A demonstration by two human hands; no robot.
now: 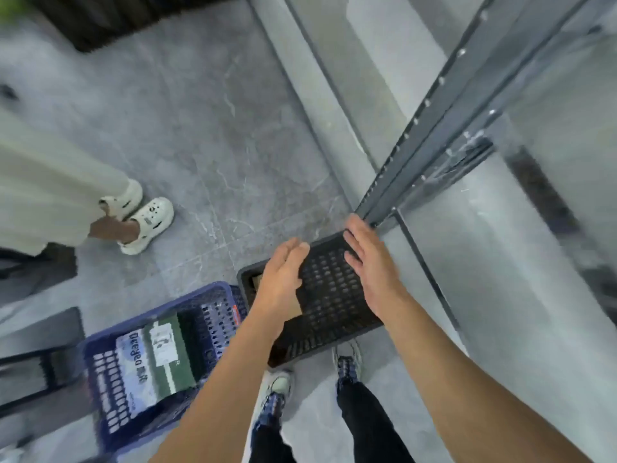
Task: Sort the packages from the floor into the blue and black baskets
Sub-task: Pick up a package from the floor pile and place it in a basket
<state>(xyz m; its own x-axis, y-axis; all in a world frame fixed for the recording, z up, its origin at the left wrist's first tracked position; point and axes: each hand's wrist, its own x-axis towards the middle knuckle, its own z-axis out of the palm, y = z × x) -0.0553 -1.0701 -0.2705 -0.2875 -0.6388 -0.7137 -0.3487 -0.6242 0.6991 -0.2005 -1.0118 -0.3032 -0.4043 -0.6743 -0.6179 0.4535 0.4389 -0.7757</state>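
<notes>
Over the black basket: both hands hover, empty. The left hand is edge-on with its fingers straight and close together. The right hand is flat, its fingers straight and slightly apart, reaching toward the basket's far rim. Whether either one touches the mesh cannot be told.

Inside the black basket, under the left hand: a brown cardboard package, mostly hidden, lying flat at the left end. Judgement: hands this loose and empty over the bin fit a package just dropped in, or a reach to shift the basket.

Just left of the black basket, touching or nearly so: the blue basket. It holds a green package and a white-and-blue printed package lying side by side, label up.

Near side of the black basket: the wearer's shoes, toes at its wall, so the stance suits a straight drop.

Beyond its far right corner: a grey metal shelf upright.

Well to the left: another person's cream clogs.

What remains on the floor cannot be told.
</notes>
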